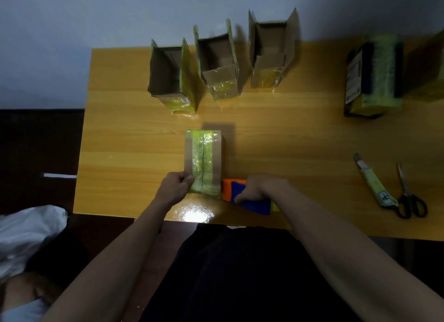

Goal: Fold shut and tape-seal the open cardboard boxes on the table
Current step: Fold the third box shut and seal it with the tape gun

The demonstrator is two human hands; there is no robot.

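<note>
- Fingers of the left hand [177,186] curl round the near left corner of the closed box [203,162], thumb on its taped top, holding it.
- Right hand [259,189] grips the blue and orange tape dispenser [242,196], fingers wrapped over its handle; the dispenser sits just beside the box's near right corner, close to the table's near edge.
- That closed box lies mid-table [134,139], a strip of yellow-green tape running along its top seam.
- Three open boxes stand in a row along the far edge: the left open box [168,79], the middle open box [219,67], the right open box [270,55], flaps upright.
- Another taped box [374,76] lies toward the far right corner.
- Near the right edge, a utility knife [373,183] lies just beside a pair of scissors [408,194].
</note>
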